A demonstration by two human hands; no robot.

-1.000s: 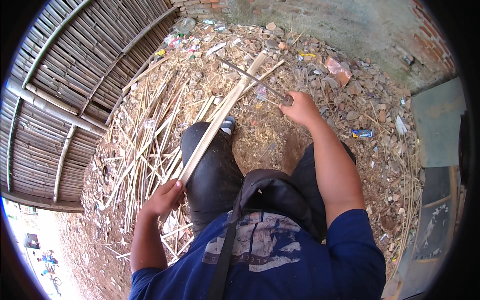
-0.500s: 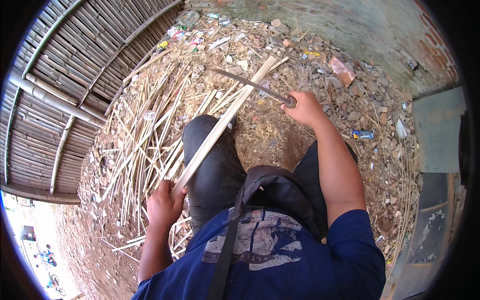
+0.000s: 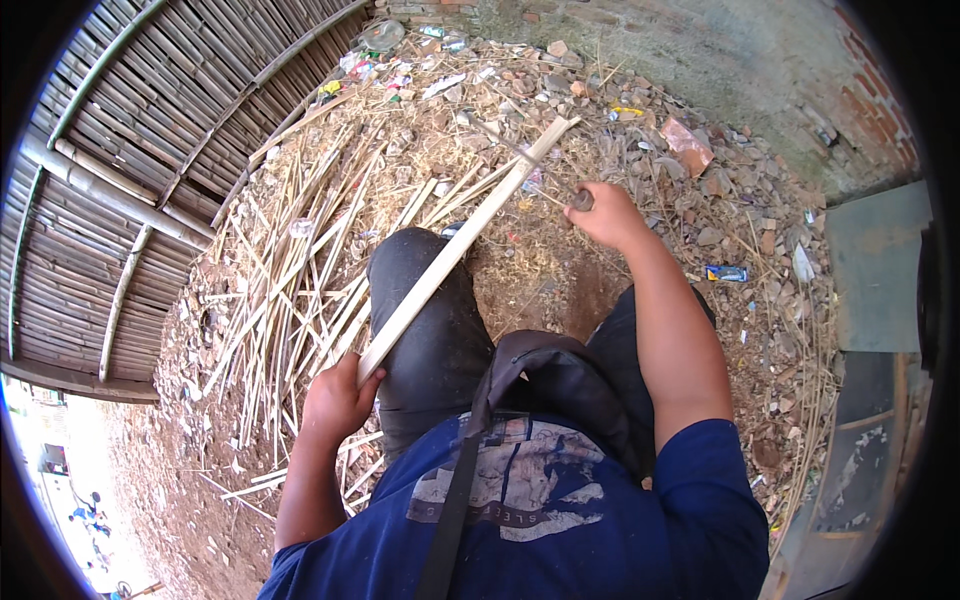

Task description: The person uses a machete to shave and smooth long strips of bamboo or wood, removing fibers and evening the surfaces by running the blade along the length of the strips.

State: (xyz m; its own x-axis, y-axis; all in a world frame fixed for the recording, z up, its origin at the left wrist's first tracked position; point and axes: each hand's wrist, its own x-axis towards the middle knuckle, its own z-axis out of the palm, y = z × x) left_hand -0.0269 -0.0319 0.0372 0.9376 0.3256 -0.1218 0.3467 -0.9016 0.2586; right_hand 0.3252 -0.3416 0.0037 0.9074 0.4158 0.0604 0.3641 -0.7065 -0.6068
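Note:
A long pale bamboo strip (image 3: pixel 462 245) slants up and to the right across my bent left knee (image 3: pixel 415 285). Its near end is in the grip of my left hand (image 3: pixel 338 402), thumb on the upper side. My right hand (image 3: pixel 610 216) is closed round the handle of a long-bladed knife (image 3: pixel 580 201) out in front of me. The thin, dark blade points away to the left and meets the strip near its far end. Whether its edge touches the strip, I cannot tell.
Several cut bamboo strips (image 3: pixel 285 300) lie in a loose pile on the left. Rubble and litter (image 3: pixel 690 145) cover the ground ahead and to the right. A bamboo-slat wall (image 3: pixel 230 85) rises on the left, a plastered brick wall (image 3: pixel 690 50) at the back.
The knife's blade has turned and now looks thinner, edge-on, by the strip's far end. The strip has shifted slightly to the right, with its far end a little lower.

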